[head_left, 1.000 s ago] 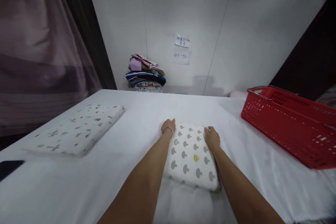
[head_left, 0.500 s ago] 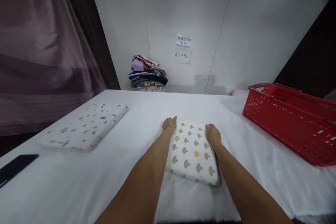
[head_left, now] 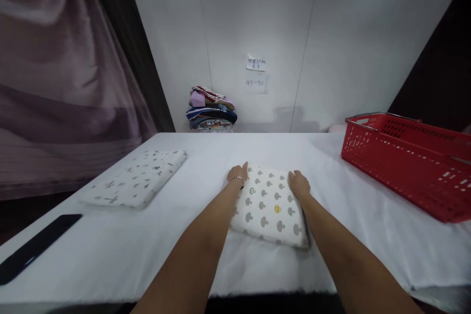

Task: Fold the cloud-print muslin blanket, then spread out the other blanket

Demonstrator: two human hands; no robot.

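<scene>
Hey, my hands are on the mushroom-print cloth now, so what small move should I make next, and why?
I'd probably turn the cloth slightly to square it with the table: its near edge slants, the right corner nearer you, and your left hand and right hand are already at its far corners.

The bench wears plain white. Mushrooms dot the white folded cloth in grey, bar one green and one yellow. Toward the bench's left edge, the other white cloth has scattered grey and brownish motifs. Over by the right edge, the basket is solid red.
</scene>
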